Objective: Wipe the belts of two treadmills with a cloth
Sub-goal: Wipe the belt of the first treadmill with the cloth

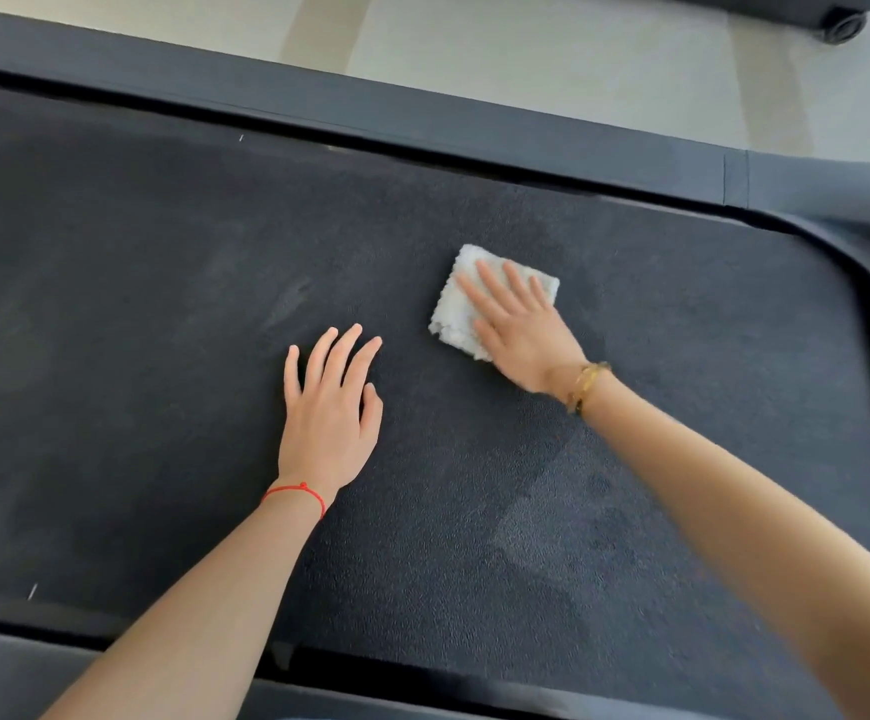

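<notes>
Belt wiping in hand, first treadmill.
Right hand (518,324) spread flat, pressing cloth (453,324) on belt (162,252); left hand (331,402) spread, bracing. Next: sweep left over dusty streaks.

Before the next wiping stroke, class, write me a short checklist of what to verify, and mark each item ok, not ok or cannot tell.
1. Cloth lies flat on the belt: ok.
2. Right hand presses flat on the cloth, fingers spread: ok.
3. Left hand rests on the belt, clear of the cloth: ok.
4. Smudges left of the cloth not wiped off: not ok.
5. Belt stopped: cannot tell.
6. Second treadmill wiped: cannot tell.
</notes>
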`<state>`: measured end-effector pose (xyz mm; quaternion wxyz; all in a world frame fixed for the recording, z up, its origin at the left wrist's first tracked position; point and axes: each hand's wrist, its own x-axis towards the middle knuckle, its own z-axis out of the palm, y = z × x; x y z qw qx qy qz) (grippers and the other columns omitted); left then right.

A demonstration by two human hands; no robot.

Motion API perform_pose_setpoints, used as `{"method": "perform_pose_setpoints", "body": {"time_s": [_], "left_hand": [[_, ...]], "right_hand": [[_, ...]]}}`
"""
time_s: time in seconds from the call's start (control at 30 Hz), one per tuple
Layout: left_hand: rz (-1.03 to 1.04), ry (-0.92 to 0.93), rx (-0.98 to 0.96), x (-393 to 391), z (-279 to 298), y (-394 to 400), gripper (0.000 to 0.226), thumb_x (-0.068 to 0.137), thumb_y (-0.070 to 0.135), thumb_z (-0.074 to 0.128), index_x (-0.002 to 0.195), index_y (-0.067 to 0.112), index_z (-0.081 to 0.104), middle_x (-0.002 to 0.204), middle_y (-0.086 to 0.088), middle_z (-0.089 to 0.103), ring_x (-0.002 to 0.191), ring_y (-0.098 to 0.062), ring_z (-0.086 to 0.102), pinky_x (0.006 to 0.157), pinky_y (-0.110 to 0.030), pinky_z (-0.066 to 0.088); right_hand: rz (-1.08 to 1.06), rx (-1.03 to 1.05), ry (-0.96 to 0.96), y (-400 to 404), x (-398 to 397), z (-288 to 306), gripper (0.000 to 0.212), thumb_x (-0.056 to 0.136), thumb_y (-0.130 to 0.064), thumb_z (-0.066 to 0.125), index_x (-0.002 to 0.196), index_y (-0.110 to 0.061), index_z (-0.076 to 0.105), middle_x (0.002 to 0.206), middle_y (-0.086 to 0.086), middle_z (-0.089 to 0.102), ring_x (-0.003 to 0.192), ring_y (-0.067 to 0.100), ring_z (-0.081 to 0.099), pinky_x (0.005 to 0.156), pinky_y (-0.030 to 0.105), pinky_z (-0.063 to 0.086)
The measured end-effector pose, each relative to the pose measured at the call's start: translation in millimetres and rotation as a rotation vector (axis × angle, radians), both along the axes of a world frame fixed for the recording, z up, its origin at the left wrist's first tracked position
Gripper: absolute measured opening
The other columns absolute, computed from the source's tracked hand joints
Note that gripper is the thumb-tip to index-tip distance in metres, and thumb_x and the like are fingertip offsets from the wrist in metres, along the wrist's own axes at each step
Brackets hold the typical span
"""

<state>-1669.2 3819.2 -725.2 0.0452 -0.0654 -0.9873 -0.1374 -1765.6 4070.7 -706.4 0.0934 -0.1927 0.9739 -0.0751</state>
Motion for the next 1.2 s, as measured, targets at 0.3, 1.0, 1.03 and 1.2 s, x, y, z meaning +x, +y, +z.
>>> {"method": "perform_pose_setpoints", "body": {"time_s": [0.3, 1.0, 1.03, 1.2], "left_hand": [[0.005, -0.016, -0.018, 0, 1, 1, 0.053, 0.098, 0.029, 0.028, 0.148, 0.022, 0.043, 0.158, -0.002, 0.038, 0.148, -0.026, 0.03, 0.122, -0.059, 0.018], [0.002, 0.001, -0.02, 2, -2, 1, 0.052, 0.099, 0.029, 0.03, 0.148, 0.022, 0.042, 0.158, 0.0, 0.037, 0.149, -0.024, 0.029, 0.122, -0.057, 0.017], [0.003, 0.002, -0.026, 2, -2, 1, 0.052, 0.098, 0.029, 0.03, 0.148, 0.022, 0.042, 0.158, 0.0, 0.037, 0.149, -0.024, 0.029, 0.122, -0.057, 0.018], [0.002, 0.004, -0.008, 3, 0, 1, 0.052, 0.098, 0.028, 0.032, 0.148, 0.021, 0.043, 0.157, -0.001, 0.038, 0.149, -0.024, 0.03, 0.123, -0.056, 0.017]], "right_hand": [[-0.542, -0.045, -0.083, 4, -112, 8, 0.059, 0.104, -0.037, 0.021, 0.158, -0.024, 0.003, 0.166, 0.002, -0.004, 0.151, 0.037, -0.008, 0.12, 0.055, -0.007], [-0.247, -0.032, 0.024, -1, -40, -2, 0.056, 0.107, -0.035, 0.022, 0.159, -0.024, 0.006, 0.166, 0.006, 0.0, 0.151, 0.036, -0.004, 0.12, 0.053, -0.004], [-0.188, -0.033, 0.038, -7, -21, -2, 0.055, 0.107, -0.035, 0.023, 0.159, -0.024, 0.007, 0.166, 0.006, 0.001, 0.152, 0.036, -0.003, 0.121, 0.053, -0.003], [0.067, -0.055, 0.01, -26, 39, -5, 0.054, 0.107, -0.037, 0.023, 0.158, -0.029, 0.008, 0.166, -0.002, 0.002, 0.153, 0.028, -0.005, 0.123, 0.047, -0.006]]}}
